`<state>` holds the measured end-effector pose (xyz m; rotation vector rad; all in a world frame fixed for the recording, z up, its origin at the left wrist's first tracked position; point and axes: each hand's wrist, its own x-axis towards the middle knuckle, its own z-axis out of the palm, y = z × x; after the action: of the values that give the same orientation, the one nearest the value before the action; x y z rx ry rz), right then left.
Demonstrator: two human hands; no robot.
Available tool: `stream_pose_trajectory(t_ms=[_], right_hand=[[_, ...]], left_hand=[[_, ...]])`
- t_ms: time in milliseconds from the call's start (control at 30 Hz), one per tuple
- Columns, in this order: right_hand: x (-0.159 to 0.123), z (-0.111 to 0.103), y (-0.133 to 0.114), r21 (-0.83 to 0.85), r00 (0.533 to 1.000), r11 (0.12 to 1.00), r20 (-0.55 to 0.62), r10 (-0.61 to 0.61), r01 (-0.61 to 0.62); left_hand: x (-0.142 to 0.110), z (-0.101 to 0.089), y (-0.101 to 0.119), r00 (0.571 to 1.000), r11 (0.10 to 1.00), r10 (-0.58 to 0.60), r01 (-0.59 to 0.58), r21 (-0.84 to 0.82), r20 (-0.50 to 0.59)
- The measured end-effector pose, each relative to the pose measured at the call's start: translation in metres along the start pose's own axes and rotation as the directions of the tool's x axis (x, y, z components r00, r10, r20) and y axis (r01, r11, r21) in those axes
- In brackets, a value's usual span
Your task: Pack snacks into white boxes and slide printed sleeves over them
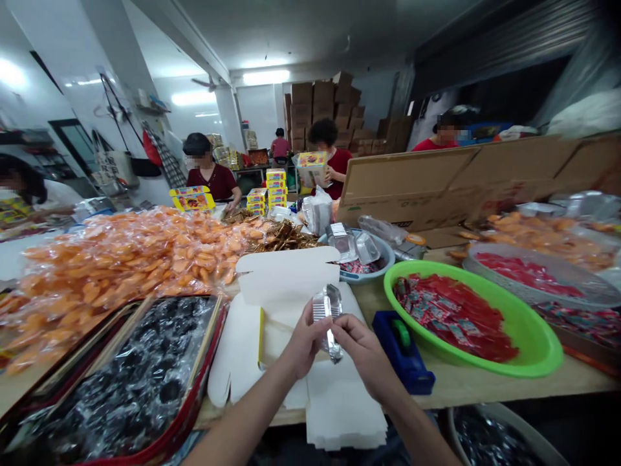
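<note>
Between my two hands is a small silver foil tray (331,299), tipped on its side above the work table. My left hand (306,336) grips its left side, fingers closed round the ribbed wall. With a pinch at the rim, my right hand (358,346) holds the other side. Below and behind them, an opened white cardboard box (286,285) lies unfolded, a yellow edge showing inside. More flat white card (344,404) hangs toward the table's front edge. Whether the foil piece is one tray or several nested together, I cannot tell.
A lime-green basin (538,353) of red packets and a blue tape dispenser (410,362) stand right. Left are a red-rimmed tray (194,404) of dark wrapped pieces and heaped orange packets (130,259). Behind sits a blue basin (388,259) with clear containers; co-workers sit beyond.
</note>
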<state>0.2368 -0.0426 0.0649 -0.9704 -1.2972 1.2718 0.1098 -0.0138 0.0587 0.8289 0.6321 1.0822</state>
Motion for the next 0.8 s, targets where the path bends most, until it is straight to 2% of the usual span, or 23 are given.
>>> stream_pose_trajectory(t_ms=[100,167,267,333,400,433,467,500,533,600,667,800], right_hand=[[-0.001,0.002,0.005,0.047,1.000,0.999,0.008,0.000,-0.001],[-0.002,0.002,0.008,0.056,1.000,0.998,-0.027,0.010,-0.008],[0.003,-0.006,0.008,-0.012,0.980,0.999,-0.191,-0.051,0.050],[0.016,-0.018,0.004,-0.178,0.912,0.972,-0.356,-0.206,0.150],[0.042,-0.035,-0.002,-0.451,0.793,0.868,-0.443,-0.418,0.205],[0.060,-0.045,-0.005,-0.608,0.741,0.772,-0.430,-0.516,0.186],[0.078,-0.055,-0.008,-0.742,0.724,0.653,-0.368,-0.583,0.148],[0.097,-0.064,-0.010,-0.851,0.763,0.524,-0.320,-0.562,0.030],[0.115,-0.073,-0.012,-0.926,0.824,0.359,-0.291,-0.486,-0.115],[0.140,-0.090,-0.013,-0.941,0.856,0.267,-0.309,-0.415,-0.210],[0.147,-0.108,-0.011,-0.929,0.857,0.216,-0.362,-0.366,-0.300],[0.116,-0.164,-0.003,-0.869,0.847,0.055,-0.491,-0.203,-0.491]], left_hand=[[-0.002,-0.005,-0.002,1.000,1.000,0.002,-0.002,-0.017,-0.018],[-0.002,-0.012,-0.004,0.999,0.998,0.012,-0.015,-0.057,-0.053],[0.000,-0.027,-0.006,0.986,0.984,-0.011,-0.019,-0.174,-0.167],[0.002,-0.037,-0.005,0.967,0.966,-0.108,0.048,-0.253,-0.230],[0.005,-0.044,-0.003,0.954,0.944,-0.198,0.124,-0.307,-0.223],[0.007,-0.046,-0.002,0.953,0.935,-0.227,0.155,-0.319,-0.202],[0.008,-0.047,-0.002,0.952,0.930,-0.246,0.179,-0.321,-0.184],[0.010,-0.048,-0.002,0.948,0.929,-0.261,0.194,-0.317,-0.184],[0.011,-0.048,-0.004,0.940,0.933,-0.268,0.199,-0.301,-0.210],[0.013,-0.048,-0.009,0.917,0.953,-0.253,0.181,-0.244,-0.309],[0.013,-0.049,-0.015,0.888,0.973,-0.214,0.158,-0.167,-0.407],[0.009,-0.051,-0.020,0.875,0.970,-0.151,0.220,0.100,-0.460]])
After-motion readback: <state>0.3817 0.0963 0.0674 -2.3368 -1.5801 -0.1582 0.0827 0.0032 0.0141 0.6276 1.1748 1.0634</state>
